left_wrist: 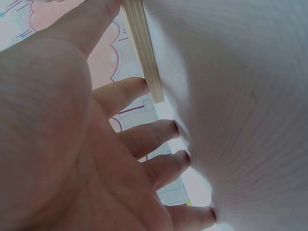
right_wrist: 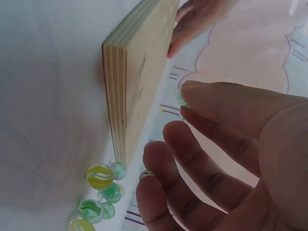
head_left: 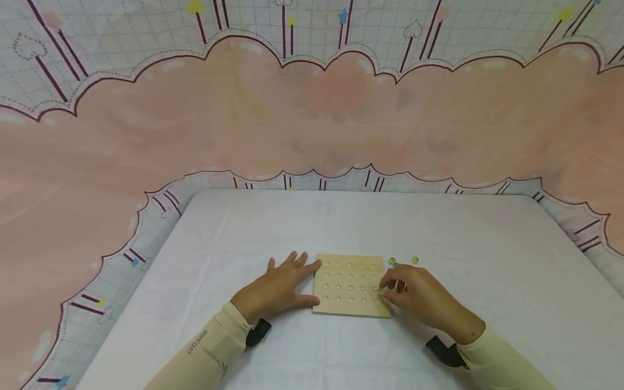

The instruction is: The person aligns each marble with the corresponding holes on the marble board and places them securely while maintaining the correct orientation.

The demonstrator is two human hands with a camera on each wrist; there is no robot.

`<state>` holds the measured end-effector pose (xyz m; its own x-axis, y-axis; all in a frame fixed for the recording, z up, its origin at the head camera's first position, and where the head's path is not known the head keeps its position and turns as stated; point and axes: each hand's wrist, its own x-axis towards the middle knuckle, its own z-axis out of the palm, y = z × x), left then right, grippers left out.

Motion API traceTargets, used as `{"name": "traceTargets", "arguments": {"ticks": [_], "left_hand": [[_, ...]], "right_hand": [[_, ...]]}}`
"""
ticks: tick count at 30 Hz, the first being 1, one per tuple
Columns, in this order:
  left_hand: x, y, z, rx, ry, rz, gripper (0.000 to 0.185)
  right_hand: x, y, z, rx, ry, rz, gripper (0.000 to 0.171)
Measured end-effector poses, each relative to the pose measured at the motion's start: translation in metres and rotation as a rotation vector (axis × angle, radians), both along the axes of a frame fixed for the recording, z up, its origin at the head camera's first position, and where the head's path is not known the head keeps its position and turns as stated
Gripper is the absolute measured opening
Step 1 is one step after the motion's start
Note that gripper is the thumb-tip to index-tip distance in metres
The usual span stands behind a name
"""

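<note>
Centrally, a wooden board point(head_left: 345, 281) lies flat on a white table point(head_left: 244, 227), well apart from the table's far edge and between its left and right edges. Rows of shallow round hollows point(head_left: 350, 287) mark the board's upper face. The left hand point(head_left: 275, 287) is spread at the board's left edge: its index finger touches near the far left corner, its thumb near the near left corner, and the other fingertips rest on the table. The right hand point(head_left: 419, 295) pinches a clear green marble point(right_wrist: 181, 97) between thumb and index finger, at the board's right edge, toward the near right corner; its other fingers are bent. Something pale shows at the little fingertip, possibly a further marble, though the view is too poor to settle it. Loose marbles, including a yellow one point(right_wrist: 99, 176) and a green one point(right_wrist: 91, 210), lie grouped on the table just beside the board. Two more green marbles point(head_left: 415, 260) lie off the far right corner. Both forearms bear pale sleeves point(head_left: 209, 346) and black bands point(head_left: 258, 332). Beyond the table's far edge hangs a patterned cloth point(head_left: 336, 119).
</note>
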<state>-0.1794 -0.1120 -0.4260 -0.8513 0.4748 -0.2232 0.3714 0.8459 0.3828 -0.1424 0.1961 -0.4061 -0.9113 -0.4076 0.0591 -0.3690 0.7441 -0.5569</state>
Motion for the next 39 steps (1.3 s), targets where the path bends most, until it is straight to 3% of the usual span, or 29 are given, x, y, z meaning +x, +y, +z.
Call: {"name": "traceTargets", "arguments": {"ticks": [8,18,39], "left_hand": [[0.0007,0.0003,0.0008,0.018,-0.017,0.01,0.085],[-0.0004,0.0011,0.0012,0.01,-0.009,0.005,0.085],[0.0,0.0009,0.0037,0.014,-0.013,0.003,0.085]], "right_hand": [[0.0003,-0.0032,-0.0004,0.002,-0.075,-0.011,0.014],[-0.0001,-0.0068,-0.0041,0.017,-0.105,0.009,0.014],[0.0014,-0.0095,-0.0073,0.064,-0.058,0.041,0.01]]}}
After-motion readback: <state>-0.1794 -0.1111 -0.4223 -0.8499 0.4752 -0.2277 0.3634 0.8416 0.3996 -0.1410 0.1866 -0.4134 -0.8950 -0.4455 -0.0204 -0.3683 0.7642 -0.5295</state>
